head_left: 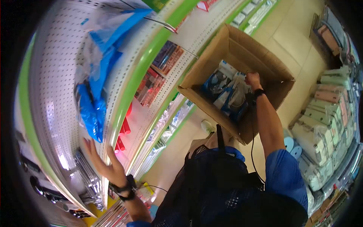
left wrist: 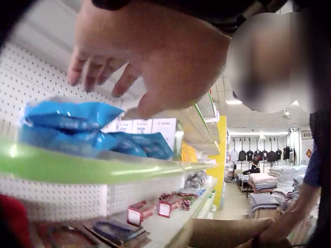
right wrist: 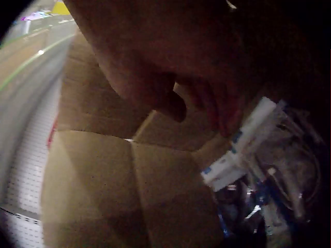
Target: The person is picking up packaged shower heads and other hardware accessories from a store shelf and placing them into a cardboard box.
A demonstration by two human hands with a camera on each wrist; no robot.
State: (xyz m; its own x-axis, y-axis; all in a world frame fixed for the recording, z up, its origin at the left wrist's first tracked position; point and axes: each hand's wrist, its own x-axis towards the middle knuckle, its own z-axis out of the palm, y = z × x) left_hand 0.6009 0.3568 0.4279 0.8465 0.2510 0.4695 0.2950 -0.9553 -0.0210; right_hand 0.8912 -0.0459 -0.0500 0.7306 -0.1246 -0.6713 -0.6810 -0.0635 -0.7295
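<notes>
My left hand (head_left: 109, 168) (left wrist: 150, 54) is raised at the shelf with its fingers spread and nothing in them. Close by its fingertips in the head view, blue plastic packages (head_left: 92, 117) (left wrist: 77, 114) lie on the green-edged shelf; the left wrist view shows them below the hand. My right hand (head_left: 253, 80) (right wrist: 176, 67) reaches into a cardboard box (head_left: 206, 56) (right wrist: 93, 181), fingers bent loosely downward, thumb apart from them. Clear-and-blue packs with white edges (head_left: 230, 90) (right wrist: 279, 170) lie inside, right beside its fingertips; whether they touch is unclear in the dim view.
Red packaged goods (head_left: 151, 87) (left wrist: 142, 212) sit on a lower shelf. Wrapped, folded goods (head_left: 325, 125) are stacked at the right. A dark cable (head_left: 252, 153) hangs by the right arm. White boxes (left wrist: 160, 126) stand behind the blue packages.
</notes>
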